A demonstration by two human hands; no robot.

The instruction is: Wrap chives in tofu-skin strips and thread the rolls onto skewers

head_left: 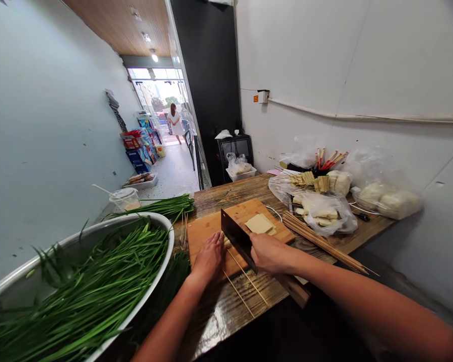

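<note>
My right hand [268, 254] grips a cleaver [237, 239] with a dark, wide blade, held on edge over the wooden cutting board [207, 229]. Close to the blade's left side, my left hand [210, 257] presses its fingers together over a pale tofu-skin roll [227, 243], mostly hidden beneath them. Two thin bamboo skewers [248, 277] stick out from the roll toward me, past the board's near edge. A small stack of pale yellow tofu-skin squares [259, 224] lies on the board, right of the blade.
A large metal basin [169, 236] of green chives [109, 276] stands at left. More chives [169, 205] lie behind it. Right of the board are a skewer bundle [320, 241], a plastic bag [324, 213] with pale pieces, and skewered rolls [313, 181]. A person [174, 119] stands near the far doorway.
</note>
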